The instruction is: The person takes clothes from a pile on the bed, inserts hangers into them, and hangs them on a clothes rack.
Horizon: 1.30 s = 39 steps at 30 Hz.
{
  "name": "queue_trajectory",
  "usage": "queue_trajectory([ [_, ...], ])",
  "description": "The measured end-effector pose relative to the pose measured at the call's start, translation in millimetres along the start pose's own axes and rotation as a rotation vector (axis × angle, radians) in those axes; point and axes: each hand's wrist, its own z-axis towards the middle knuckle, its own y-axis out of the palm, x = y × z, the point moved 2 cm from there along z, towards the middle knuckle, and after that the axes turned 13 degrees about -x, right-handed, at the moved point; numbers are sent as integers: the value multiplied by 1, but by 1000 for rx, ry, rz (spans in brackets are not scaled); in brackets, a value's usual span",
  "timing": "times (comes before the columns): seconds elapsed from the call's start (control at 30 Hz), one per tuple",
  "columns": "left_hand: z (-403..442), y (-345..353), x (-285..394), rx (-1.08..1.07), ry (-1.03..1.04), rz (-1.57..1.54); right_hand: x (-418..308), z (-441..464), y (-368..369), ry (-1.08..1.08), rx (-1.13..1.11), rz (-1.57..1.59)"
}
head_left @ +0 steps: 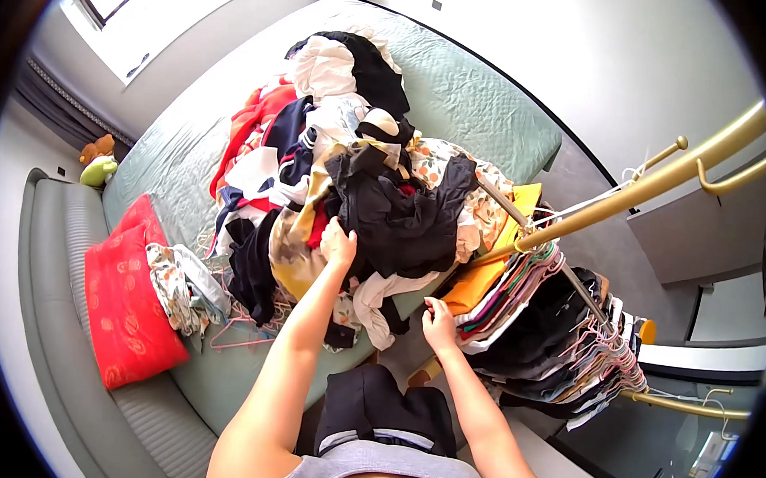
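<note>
Straight ahead at 12 o'clock from the body, the left hand is at the clothes pile on the bed, its fingers closed in a pinch on the near edge of a black garment: sorting through by hand looks like the step in play. That garment sprawls over other cloth, so lifting it cleanly would call for a firm grip. Down at 4 o'clock from there, the right hand has fingers loosely curled, part-open, nothing visibly held, just beside an orange garment on the rack at 2 o'clock; contact is hard to tell.
</note>
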Motion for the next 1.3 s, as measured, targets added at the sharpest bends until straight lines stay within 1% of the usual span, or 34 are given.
queue_trajectory([
  [0.07, 7, 5, -5, 50, 202, -91, -18, 9, 14, 79, -55, 84],
  [0.1, -2, -3, 4, 182, 335, -177, -25, 16, 19, 105, -61, 135],
  [0.17, -30, -25, 17, 138, 560, -400, -44, 35, 29, 125, -64, 249],
  [0.2, -50, -37, 21, 74, 576, -481, -53, 47, 33, 123, -60, 314],
  [0.23, -68, -41, 20, 56, 637, -498, -61, 59, 37, 110, -112, 403],
  [0.27, -86, -47, 19, -24, 724, -535, -62, 73, 49, 66, -112, 630],
  [0.3, -109, -64, 25, -39, 792, -583, -91, 80, 44, 100, -87, 691],
  [0.33, -126, -62, 18, -105, 819, -590, -118, 84, 36, 135, -65, 749],
  [0.4, -149, -68, 7, -163, 827, -594, -106, 94, 50, 183, -106, 643],
  [0.43, -153, -72, -1, -145, 780, -658, -102, 96, 49, 254, -230, 624],
  [0.47, -156, -76, -11, -124, 734, -720, -102, 94, 51, 223, -244, 689],
  [0.5, -151, -84, -22, -1, 710, -642, -108, 90, 49, 218, -274, 732],
  [0.53, -151, -63, -43, -6, 414, -966, -118, 83, 43, 214, -306, 775],
  [0.57, -147, -51, -65, -49, 216, -1027, -129, 74, 36, 272, -382, 753],
  [0.6, -139, -45, -77, 61, 44, -996, -142, 64, 27, 329, -457, 731],
  [0.63, -134, -56, -77, -88, -248, -1120, -148, 56, 21, 385, -531, 707],
  [0.67, -133, -69, -78, -243, -543, -1230, -136, 48, 27, 353, -614, 803],
  [0.73, -133, -69, -78, -889, -324, -1955, -155, 24, 20, 214, -592, 862],
  [0.77, -136, -70, -80, -971, -345, -2006, -151, 19, 19, 171, -665, 820],
  [0.8, -139, -72, -76, -924, -328, -1955, -149, 15, 16, 147, -620, 792],
  [0.87, -140, -82, -70, -706, -79, -1740, -146, 7, 10, 100, -535, 735],
  [0.9, -152, -106, -49, -525, -89, -1849, -120, 6, 17, 42, -383, 625],
  [0.93, -153, -102, -50, -325, -32, -1853, -99, 9, 18, 63, -338, 483],
  [1.0, -164, -104, -40, -84, 90, -1744, -101, 2, 12, -66, -98, 246],
  [1.03, -173, -100, -33, -93, 115, -1659, -107, 0, 7, -153, -243, 347],
  [1.07, -184, -95, -25, -102, 133, -1573, -115, -1, 12, -163, -473, 655],
  [1.1, -200, -93, -14, -276, 227, -1477, -146, -11, 2, -141, -562, 709],
  [1.13, -214, -88, 3, -384, 414, -1405, -172, -21, -8, -117, -653, 763],
  [1.17, -234, -81, 17, -331, 520, -1139, -147, -11, 6, -193, -568, 581],
  [1.2, -252, -78, 26, -279, 608, -868, -159, -13, -2, 25, -642, 777],
  [1.27, -277, -96, 19, -326, 665, -696, -140, -6, 0, 11, -663, 793],
  [1.3, -279, -89, 4, -416, 710, -825, -130, -3, 3, 37, -655, 790],
])
